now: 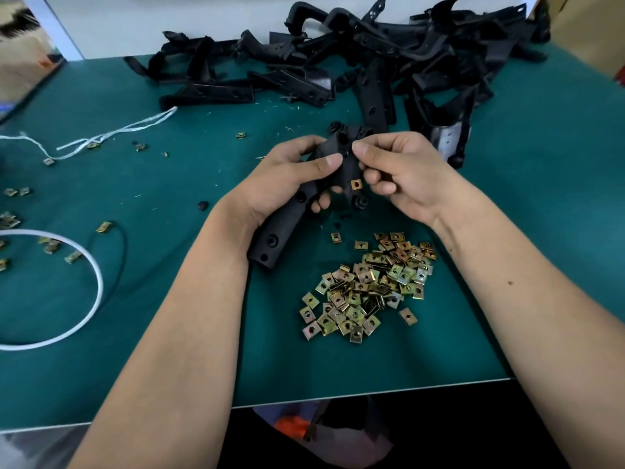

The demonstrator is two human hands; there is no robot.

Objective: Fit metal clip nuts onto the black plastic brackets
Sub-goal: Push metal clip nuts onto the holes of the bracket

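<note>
A long black plastic bracket (287,218) with round holes is held above the green counter (169,204), one brass-coloured square clip nut (356,184) already seated on its edge. The left hand (287,177) wraps its fingers around the bracket's middle, thumb on top. The right hand (399,170) pinches the bracket's upper end with curled fingers. Just below lies a heap of loose metal clip nuts (368,286). A pile of black brackets (355,55) sits further back.

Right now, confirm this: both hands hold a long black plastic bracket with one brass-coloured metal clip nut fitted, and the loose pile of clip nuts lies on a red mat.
Wrong on the mat: the head view shows a green mat under the pile of clip nuts. The left hand and right hand do hold the long black plastic bracket with one brass-coloured metal clip nut fitted.
</note>
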